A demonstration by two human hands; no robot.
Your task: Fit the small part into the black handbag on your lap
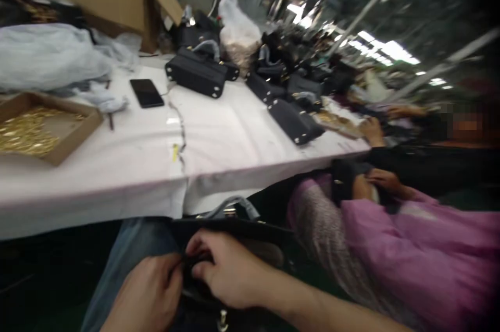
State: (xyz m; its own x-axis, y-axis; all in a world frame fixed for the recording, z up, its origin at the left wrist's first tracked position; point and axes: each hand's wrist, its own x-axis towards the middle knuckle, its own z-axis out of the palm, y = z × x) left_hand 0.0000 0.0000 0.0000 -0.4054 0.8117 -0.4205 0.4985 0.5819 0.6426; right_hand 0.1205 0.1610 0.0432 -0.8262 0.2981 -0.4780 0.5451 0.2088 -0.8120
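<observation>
A black handbag (230,228) rests on my lap below the table edge, its wrapped handle (238,203) standing up toward the table. My left hand (150,287) is closed, pinching a dark part of the bag. Right beside it, my right hand (230,264) also has its fingers closed on the black material, the thumb bent underneath. The piece between the two hands is dark and mostly hidden by the fingers. Near the bottom, a small gold-coloured metal fitting (222,320) shows on the bag.
A cardboard tray (84,131) of gold-coloured hardware stands on the white-covered table (128,165), near a phone (146,93). Several black handbags (197,72) sit farther back beside a clear bag (238,35). At right, a co-worker in a pink sleeve (390,238) handles a dark item.
</observation>
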